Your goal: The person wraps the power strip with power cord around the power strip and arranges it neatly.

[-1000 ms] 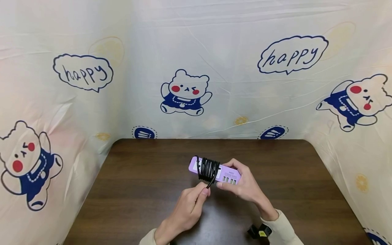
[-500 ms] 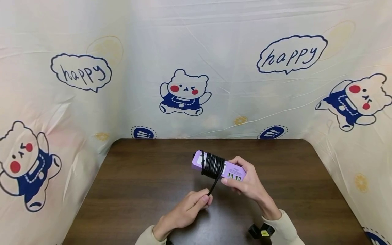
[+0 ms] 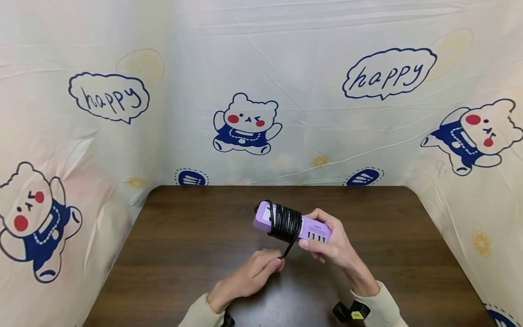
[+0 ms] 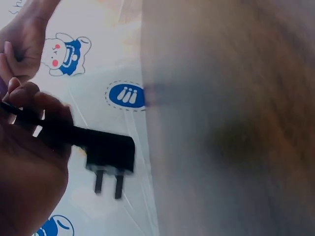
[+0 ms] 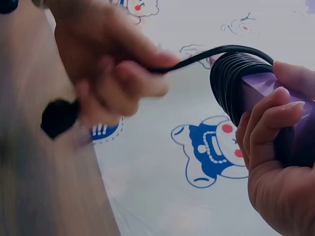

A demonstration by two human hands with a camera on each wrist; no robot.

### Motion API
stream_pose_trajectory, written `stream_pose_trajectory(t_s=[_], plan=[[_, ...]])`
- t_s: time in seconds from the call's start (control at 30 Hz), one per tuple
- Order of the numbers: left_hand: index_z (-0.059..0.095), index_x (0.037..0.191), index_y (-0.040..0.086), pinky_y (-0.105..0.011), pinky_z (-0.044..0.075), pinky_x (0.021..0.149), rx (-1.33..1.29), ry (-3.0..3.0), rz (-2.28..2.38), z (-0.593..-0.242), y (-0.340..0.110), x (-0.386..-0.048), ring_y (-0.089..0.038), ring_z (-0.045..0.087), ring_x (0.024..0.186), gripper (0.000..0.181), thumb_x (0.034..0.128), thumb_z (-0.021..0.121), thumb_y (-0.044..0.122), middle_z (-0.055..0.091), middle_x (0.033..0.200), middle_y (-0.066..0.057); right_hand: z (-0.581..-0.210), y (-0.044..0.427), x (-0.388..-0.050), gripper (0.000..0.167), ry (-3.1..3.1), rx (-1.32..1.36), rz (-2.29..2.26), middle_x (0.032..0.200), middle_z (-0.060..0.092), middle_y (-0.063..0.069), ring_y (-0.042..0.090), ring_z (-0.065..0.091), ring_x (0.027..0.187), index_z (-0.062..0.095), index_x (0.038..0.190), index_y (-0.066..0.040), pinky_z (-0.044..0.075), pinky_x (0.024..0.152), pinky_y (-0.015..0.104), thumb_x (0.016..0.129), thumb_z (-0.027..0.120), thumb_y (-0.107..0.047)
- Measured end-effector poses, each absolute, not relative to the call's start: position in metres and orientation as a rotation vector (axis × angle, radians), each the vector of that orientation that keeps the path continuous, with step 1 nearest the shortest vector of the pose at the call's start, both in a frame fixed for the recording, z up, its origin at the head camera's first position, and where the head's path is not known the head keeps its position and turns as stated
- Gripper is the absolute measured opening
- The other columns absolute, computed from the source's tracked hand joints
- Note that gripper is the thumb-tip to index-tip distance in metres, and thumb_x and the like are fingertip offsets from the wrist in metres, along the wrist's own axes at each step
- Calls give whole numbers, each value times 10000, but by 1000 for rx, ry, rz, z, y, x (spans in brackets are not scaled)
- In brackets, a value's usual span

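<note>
A purple power strip (image 3: 316,229) with USB ports at one end is held above the table, tilted, in my right hand (image 3: 337,243). Thumb and fingers grip its port end. Black cord (image 3: 286,223) is wound in several turns round the strip's middle. From the coil a short length runs down to my left hand (image 3: 255,272), which pinches it between thumb and curled fingers. In the left wrist view the black plug (image 4: 110,150), with its metal pins showing, sticks out past the left palm. The right wrist view shows the plug end (image 5: 59,118) below that hand.
The brown wooden table (image 3: 184,227) lies under both hands. A pale curtain (image 3: 310,100) printed with bears and speech bubbles surrounds it at the back and sides. A small black device (image 3: 351,311) is at the right cuff.
The power strip and right hand have shifted slightly up and right from one second ago. My left hand has moved down a little, with more cord showing between it and the coil.
</note>
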State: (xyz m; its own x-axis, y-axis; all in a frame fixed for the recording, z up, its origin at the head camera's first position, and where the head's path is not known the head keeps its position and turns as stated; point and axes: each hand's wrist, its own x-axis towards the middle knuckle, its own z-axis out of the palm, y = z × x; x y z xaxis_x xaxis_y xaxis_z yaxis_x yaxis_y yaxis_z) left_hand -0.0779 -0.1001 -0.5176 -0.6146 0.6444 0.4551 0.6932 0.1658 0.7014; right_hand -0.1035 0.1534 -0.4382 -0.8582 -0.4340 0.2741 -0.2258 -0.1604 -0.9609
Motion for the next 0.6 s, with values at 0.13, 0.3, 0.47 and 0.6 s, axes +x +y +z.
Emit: stream_pose_trajectory(t_s=[0.13, 0.3, 0.47, 0.6], plan=[[544, 845, 107, -155, 403, 714, -1378, -2438, -1468, -517, -100, -86, 38, 420, 711, 323, 1143, 422, 83, 480, 726, 42, -435, 151, -101, 308, 1875, -837, -2156, 771, 651, 34, 102, 551, 446, 572, 1122, 5, 403, 294, 318, 864, 737, 33], [585, 951, 123, -164, 437, 731, -1371, -2562, -1445, -516, -102, -94, 19, 476, 779, 263, 1161, 441, 186, 577, 821, -26, -435, 147, -98, 315, 1832, -900, -2130, 760, 644, 32, 102, 543, 438, 565, 1118, 9, 397, 284, 318, 853, 731, 48], [643, 1122, 137, -237, 506, 828, -1251, -2660, -1283, -515, -105, -101, -36, 544, 899, 121, 1127, 525, 166, 607, 957, 43, -437, 144, -95, 324, 1833, -896, -2113, 757, 644, 31, 101, 551, 439, 575, 1123, 0, 407, 287, 326, 847, 739, 45], [671, 1120, 137, -226, 525, 813, -1238, -2656, -1152, -512, -101, -102, -41, 579, 884, 102, 1102, 574, 163, 654, 966, 50, -438, 142, -94, 308, 1811, -896, -2129, 748, 639, 33, 105, 542, 433, 573, 1115, 5, 399, 285, 322, 854, 731, 39]])
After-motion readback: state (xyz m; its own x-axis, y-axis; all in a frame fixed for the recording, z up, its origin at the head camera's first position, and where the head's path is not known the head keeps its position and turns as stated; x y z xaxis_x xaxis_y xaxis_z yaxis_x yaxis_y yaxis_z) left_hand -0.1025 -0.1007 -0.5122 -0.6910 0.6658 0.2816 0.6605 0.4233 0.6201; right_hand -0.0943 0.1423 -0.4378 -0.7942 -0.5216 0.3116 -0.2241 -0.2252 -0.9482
